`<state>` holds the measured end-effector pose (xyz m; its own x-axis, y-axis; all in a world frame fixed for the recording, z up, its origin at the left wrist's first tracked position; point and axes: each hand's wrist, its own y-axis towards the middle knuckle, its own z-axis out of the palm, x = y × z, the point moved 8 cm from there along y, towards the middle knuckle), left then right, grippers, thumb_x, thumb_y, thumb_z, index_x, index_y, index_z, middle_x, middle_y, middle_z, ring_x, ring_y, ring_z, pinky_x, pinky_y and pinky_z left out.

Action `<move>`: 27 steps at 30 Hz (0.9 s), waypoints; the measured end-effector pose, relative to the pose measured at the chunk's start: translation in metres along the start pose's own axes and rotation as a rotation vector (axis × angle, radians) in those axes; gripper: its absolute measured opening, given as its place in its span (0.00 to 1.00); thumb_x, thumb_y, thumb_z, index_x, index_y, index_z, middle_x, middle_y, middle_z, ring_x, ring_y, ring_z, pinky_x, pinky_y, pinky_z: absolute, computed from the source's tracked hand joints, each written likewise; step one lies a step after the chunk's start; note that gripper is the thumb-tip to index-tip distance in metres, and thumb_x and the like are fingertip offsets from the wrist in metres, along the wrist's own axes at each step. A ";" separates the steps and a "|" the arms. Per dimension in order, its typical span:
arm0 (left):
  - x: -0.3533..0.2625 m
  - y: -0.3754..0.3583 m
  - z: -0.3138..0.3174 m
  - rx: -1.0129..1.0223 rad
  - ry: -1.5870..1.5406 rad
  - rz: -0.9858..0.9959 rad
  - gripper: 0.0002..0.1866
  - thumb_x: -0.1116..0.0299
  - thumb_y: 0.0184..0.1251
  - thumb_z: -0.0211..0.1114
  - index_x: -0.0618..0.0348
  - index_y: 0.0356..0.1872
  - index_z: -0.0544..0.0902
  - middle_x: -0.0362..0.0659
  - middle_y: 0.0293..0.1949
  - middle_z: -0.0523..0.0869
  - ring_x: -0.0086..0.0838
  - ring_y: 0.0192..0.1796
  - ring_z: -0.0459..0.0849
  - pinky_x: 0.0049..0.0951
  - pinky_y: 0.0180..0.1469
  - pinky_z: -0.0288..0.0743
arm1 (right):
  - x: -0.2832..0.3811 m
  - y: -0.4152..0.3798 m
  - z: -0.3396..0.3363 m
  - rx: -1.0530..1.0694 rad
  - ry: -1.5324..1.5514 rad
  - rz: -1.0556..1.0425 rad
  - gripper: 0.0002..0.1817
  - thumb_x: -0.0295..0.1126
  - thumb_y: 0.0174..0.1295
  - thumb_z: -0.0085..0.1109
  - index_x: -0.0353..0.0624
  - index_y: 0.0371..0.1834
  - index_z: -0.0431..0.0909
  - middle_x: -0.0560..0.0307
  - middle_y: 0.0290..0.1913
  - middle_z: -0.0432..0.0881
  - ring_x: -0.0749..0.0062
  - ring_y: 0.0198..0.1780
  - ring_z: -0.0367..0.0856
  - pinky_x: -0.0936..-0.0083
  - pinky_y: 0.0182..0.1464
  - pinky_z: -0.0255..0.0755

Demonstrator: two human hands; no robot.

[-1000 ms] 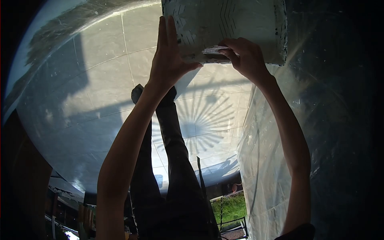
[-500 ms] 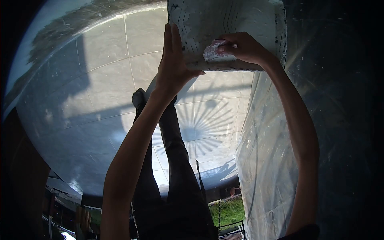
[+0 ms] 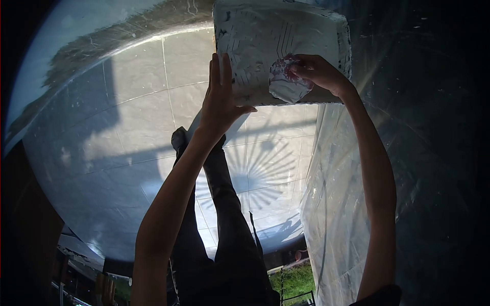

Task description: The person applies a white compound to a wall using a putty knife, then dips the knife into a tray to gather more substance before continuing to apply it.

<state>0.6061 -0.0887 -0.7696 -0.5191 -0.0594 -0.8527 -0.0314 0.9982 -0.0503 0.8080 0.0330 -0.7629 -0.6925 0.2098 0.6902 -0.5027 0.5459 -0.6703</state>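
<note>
A white, box-like piece with slanted dark slits and chipped dark edges (image 3: 260,33) fills the top middle of the head view. My left hand (image 3: 220,97) lies along its left edge, fingers straight and thumb stretched out to the right. In my right hand (image 3: 324,74), the fingers pinch a crumpled reddish piece smeared with white (image 3: 291,84). It overlaps the lower right part of the slitted face. The kind of this piece I cannot tell; its upper edge is partly hidden by my fingers.
Clear plastic sheeting (image 3: 332,214) hangs along the right side. Below are light floor tiles (image 3: 138,76) with a fan-shaped shadow, and my legs (image 3: 219,173) in dark trousers. A white-smeared curved edge (image 3: 102,33) runs along the upper left. Grass (image 3: 298,283) shows at the bottom.
The reddish piece now shows more of its face, turned downward from my right hand. The box-like piece and both hands sit slightly lower in view. My left hand keeps its pose.
</note>
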 end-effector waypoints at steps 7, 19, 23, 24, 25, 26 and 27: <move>-0.022 0.004 -0.047 -0.003 0.046 -0.025 0.64 0.61 0.51 0.82 0.60 0.82 0.43 0.59 0.81 0.47 0.52 0.83 0.45 0.47 0.81 0.52 | 0.013 -0.030 -0.004 -0.136 0.562 -0.069 0.27 0.47 0.70 0.64 0.37 0.63 0.77 0.58 0.52 0.84 0.78 0.51 0.82 0.79 0.52 0.78; -0.134 0.033 -0.192 -0.299 0.080 0.189 0.46 0.66 0.68 0.70 0.55 0.81 0.51 0.55 0.79 0.56 0.51 0.82 0.50 0.51 0.80 0.52 | 0.205 -0.104 -0.041 -0.238 0.898 -0.409 0.23 0.40 0.74 0.57 0.35 0.64 0.75 0.56 0.54 0.83 0.76 0.53 0.83 0.76 0.54 0.77; -0.180 0.036 -0.260 -0.405 0.098 0.296 0.45 0.66 0.69 0.70 0.55 0.81 0.52 0.56 0.79 0.57 0.52 0.82 0.51 0.53 0.79 0.54 | 0.302 -0.136 -0.052 -0.200 0.943 -0.436 0.13 0.38 0.74 0.56 0.40 0.52 0.79 0.62 0.39 0.83 0.82 0.33 0.80 0.81 0.31 0.74; -0.193 0.036 -0.280 -0.440 0.124 0.328 0.45 0.65 0.69 0.69 0.55 0.80 0.52 0.57 0.78 0.58 0.52 0.82 0.51 0.53 0.78 0.55 | 0.327 -0.142 -0.054 -0.176 0.925 -0.472 0.13 0.38 0.74 0.56 0.40 0.52 0.79 0.62 0.39 0.83 0.82 0.33 0.80 0.81 0.31 0.74; -0.206 0.035 -0.300 -0.473 0.132 0.350 0.44 0.65 0.69 0.69 0.55 0.80 0.52 0.57 0.78 0.58 0.52 0.82 0.52 0.53 0.78 0.56 | 0.350 -0.149 -0.059 -0.191 0.897 -0.491 0.12 0.38 0.74 0.56 0.41 0.50 0.78 0.63 0.36 0.81 0.83 0.30 0.77 0.81 0.28 0.71; -0.219 0.033 -0.322 -0.508 0.140 0.372 0.44 0.65 0.69 0.69 0.56 0.80 0.52 0.56 0.78 0.59 0.52 0.82 0.52 0.53 0.78 0.56 | 0.375 -0.157 -0.063 -0.205 0.868 -0.511 0.12 0.38 0.75 0.56 0.41 0.48 0.78 0.63 0.34 0.80 0.83 0.26 0.75 0.82 0.25 0.68; -0.234 0.031 -0.344 -0.543 0.161 0.390 0.44 0.64 0.70 0.69 0.56 0.80 0.53 0.56 0.77 0.60 0.53 0.81 0.54 0.53 0.78 0.57 | 0.402 -0.169 -0.061 -0.203 0.871 -0.531 0.12 0.37 0.76 0.54 0.40 0.49 0.77 0.63 0.33 0.79 0.82 0.25 0.72 0.82 0.24 0.65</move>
<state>0.4322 -0.0442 -0.3929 -0.6984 0.2629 -0.6657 -0.2185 0.8074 0.5480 0.6457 0.0749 -0.3552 0.2469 0.3717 0.8949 -0.4816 0.8485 -0.2196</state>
